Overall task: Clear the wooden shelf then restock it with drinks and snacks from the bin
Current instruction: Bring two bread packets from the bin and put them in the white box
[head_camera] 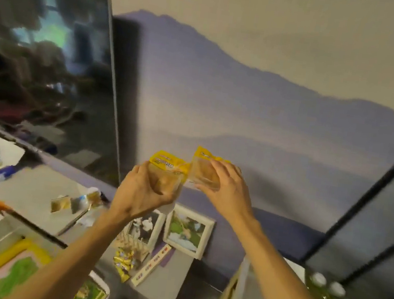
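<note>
Wall [254,56] painted beige above, purple mountain mural [222,107] below. TV [38,63] leaned at left. Grey bench [33,189] lit warmly; two framed photos [188,230] propped against wall.

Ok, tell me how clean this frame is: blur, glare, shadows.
Head view: motion blur smears the counter clutter and the bottle caps; the TV screen carries glare and reflections; both hands, left hand and right hand, and the yellow snack packets stay fairly sharp; warm, dim light.

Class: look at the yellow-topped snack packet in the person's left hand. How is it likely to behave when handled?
The snack packet probably weighs little: the left hand holds it raised with the fingers alone. Its clear film looks thin, so it likely flexes and crinkles. The pale cake inside seems soft, so a hard squeeze may crush it.
</note>
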Motion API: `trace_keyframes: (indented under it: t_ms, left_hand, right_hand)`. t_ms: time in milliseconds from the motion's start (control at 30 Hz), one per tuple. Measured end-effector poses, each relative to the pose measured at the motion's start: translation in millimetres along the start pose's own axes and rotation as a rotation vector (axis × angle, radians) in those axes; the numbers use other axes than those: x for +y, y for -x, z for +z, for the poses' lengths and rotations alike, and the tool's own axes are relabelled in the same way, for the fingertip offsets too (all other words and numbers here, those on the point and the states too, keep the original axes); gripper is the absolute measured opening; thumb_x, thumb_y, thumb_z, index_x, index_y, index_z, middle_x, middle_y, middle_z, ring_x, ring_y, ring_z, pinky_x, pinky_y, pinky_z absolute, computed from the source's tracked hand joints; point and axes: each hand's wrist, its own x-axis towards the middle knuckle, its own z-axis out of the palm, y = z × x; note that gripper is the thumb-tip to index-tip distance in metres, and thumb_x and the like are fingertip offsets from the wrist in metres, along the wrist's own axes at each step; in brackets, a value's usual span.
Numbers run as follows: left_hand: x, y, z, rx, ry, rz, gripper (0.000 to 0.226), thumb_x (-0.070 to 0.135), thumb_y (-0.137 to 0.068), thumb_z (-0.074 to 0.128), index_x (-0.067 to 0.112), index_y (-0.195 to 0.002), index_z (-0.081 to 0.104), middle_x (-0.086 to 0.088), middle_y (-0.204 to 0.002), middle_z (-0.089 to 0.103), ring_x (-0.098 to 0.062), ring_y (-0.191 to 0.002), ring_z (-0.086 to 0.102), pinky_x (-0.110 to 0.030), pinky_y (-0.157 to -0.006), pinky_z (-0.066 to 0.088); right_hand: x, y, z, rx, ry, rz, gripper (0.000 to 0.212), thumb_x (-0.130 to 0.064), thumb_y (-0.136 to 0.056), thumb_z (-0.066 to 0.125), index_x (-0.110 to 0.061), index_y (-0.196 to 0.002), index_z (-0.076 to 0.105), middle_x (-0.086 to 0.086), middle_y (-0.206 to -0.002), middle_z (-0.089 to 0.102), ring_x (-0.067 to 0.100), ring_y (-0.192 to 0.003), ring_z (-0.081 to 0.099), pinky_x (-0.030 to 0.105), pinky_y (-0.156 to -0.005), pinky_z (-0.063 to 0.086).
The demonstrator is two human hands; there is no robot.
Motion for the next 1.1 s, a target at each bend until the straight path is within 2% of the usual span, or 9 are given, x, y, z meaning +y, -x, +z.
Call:
trace_keyframes:
  t_ms: [100,267,400,567,767,867,933,1000,1100]
  left_hand:
    - [56.6,1.1,49.6,-0.11,0.052,0.085,0.098,0.09,-0.062,0.069,0.022,-0.129,0.048,0.0,-0.118,0.058,-0.024,-0.108,0.06,-0.039,-0.086,0.053]
    - [141.3,13.4,125.6,-0.253,0.127,0.186,0.111,0.091,-0.059,0.068,0.021,-0.141,0.045,-0.004,-0.131,0.06,-0.026,-0.116,0.059,-0.045,-0.091,0.058]
    - [193.2,28.9,177.6,-0.305,0.148,0.186,0.112,0.093,-0.058,0.068,0.023,-0.142,0.044,-0.001,-0.132,0.059,-0.025,-0.117,0.06,-0.046,-0.091,0.059]
    - [232.0,44.4,243.6,-0.328,0.11,0.134,0.111,0.094,-0.058,0.067,0.024,-0.141,0.044,-0.001,-0.131,0.058,-0.028,-0.119,0.06,-0.049,-0.091,0.059]
    - [221.1,63.7,337.9,-0.333,0.061,-0.021,0.116,0.095,-0.059,0.064,0.02,-0.146,0.042,-0.004,-0.135,0.059,-0.03,-0.125,0.058,-0.051,-0.1,0.055]
    - [193.1,75.9,398.7,-0.396,0.028,-0.089,0.118,0.09,-0.058,0.066,0.02,-0.148,0.039,-0.006,-0.139,0.057,-0.031,-0.129,0.056,-0.05,-0.102,0.054]
    - [172.8,80.7,442.2,-0.422,0.005,-0.1,0.12,0.091,-0.057,0.064,0.02,-0.149,0.038,-0.006,-0.14,0.057,-0.031,-0.13,0.055,-0.051,-0.103,0.053]
    - [156.1,84.7,481.5,-0.441,-0.022,-0.098,0.12,0.093,-0.058,0.063,0.02,-0.15,0.037,-0.005,-0.14,0.057,-0.031,-0.131,0.055,-0.051,-0.103,0.052]
    - [139.4,95.2,520.6,-0.413,-0.016,-0.091,0.114,0.09,-0.064,0.066,0.019,-0.148,0.038,-0.005,-0.136,0.057,-0.03,-0.128,0.056,-0.049,-0.099,0.052]
  right_hand:
    - [51.5,38.7,-46.2,0.025,0.088,0.105,0.078,-0.051,-0.082,0.086,-0.009,-0.144,0.063,0.009,-0.137,0.064,0.035,-0.126,0.059,0.048,-0.097,0.059]
    - [120.6,101.6,-108.8,0.06,0.205,0.29,0.081,-0.052,-0.08,0.088,-0.011,-0.145,0.063,0.007,-0.143,0.062,0.03,-0.132,0.053,0.046,-0.1,0.056]
    - [168.2,140.6,-142.2,0.07,0.221,0.376,0.077,-0.042,-0.083,0.09,-0.01,-0.146,0.061,0.007,-0.146,0.061,0.028,-0.134,0.052,0.044,-0.097,0.057]
    - [233.5,183.7,-157.3,-0.001,0.209,0.457,0.078,-0.041,-0.083,0.088,-0.014,-0.15,0.057,0.003,-0.152,0.055,0.028,-0.14,0.049,0.042,-0.105,0.053]
    - [302.3,242.7,-91.6,-0.066,0.17,0.455,0.072,-0.045,-0.079,0.085,-0.016,-0.141,0.064,0.002,-0.142,0.061,0.026,-0.132,0.055,0.039,-0.099,0.056]
    - [329.0,284.9,-38.2,-0.116,0.128,0.492,0.068,-0.05,-0.084,0.073,-0.018,-0.143,0.062,0.001,-0.144,0.059,0.025,-0.132,0.053,0.038,-0.102,0.054]
    - [353.5,313.1,-1.3,-0.132,0.107,0.512,0.068,-0.052,-0.085,0.065,-0.018,-0.142,0.06,0.0,-0.142,0.056,0.024,-0.13,0.051,0.04,-0.099,0.059]
    - [377.3,339.0,30.4,-0.168,0.117,0.521,0.07,-0.052,-0.085,0.068,-0.017,-0.144,0.058,0.0,-0.144,0.053,0.024,-0.134,0.047,0.045,-0.096,0.062]
    - [397.1,370.3,61.5,-0.222,0.167,0.479,0.075,-0.046,-0.084,0.084,-0.014,-0.147,0.058,0.007,-0.148,0.055,0.032,-0.138,0.052,0.051,-0.104,0.057]
